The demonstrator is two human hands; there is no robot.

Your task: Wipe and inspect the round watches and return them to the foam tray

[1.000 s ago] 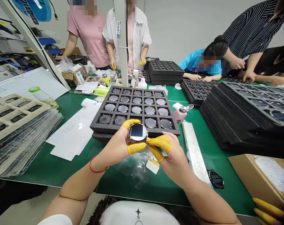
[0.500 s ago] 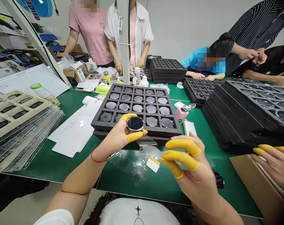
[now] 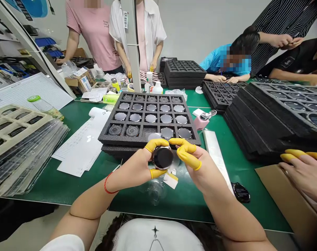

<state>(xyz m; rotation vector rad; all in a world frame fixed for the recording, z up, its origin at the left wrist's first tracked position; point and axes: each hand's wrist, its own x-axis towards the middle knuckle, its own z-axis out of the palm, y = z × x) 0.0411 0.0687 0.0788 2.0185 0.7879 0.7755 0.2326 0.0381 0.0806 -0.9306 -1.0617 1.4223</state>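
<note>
My left hand (image 3: 136, 165), with yellow finger cots on thumb and finger, grips a round watch (image 3: 162, 157) by its rim, the dark glossy face tilted up toward me. Close against the watch's upper right edge is my right hand (image 3: 197, 162), its cotted fingertips pinched together. A pale translucent patch shows below those fingertips; whether they hold it, I cannot make out. Just beyond both hands lies a black foam tray (image 3: 122, 140) with rows of round watches in square pockets. One front-row pocket is bare, and a pale disc (image 3: 154, 136) shows at its near edge.
Left stand stacked plastic trays (image 3: 43, 153) and paper sheets (image 3: 82, 153). A pink pump bottle (image 3: 201, 122) and a white strip (image 3: 216, 150) are right of the foam tray. Farther right are stacked black trays (image 3: 252, 129), a cardboard box (image 3: 281, 188) and a co-worker's cotted hand (image 3: 302, 174).
My left hand has brought the watch down and nearer, tipping its face. My right hand has moved up and left to the watch's edge, its fingers closing together.
</note>
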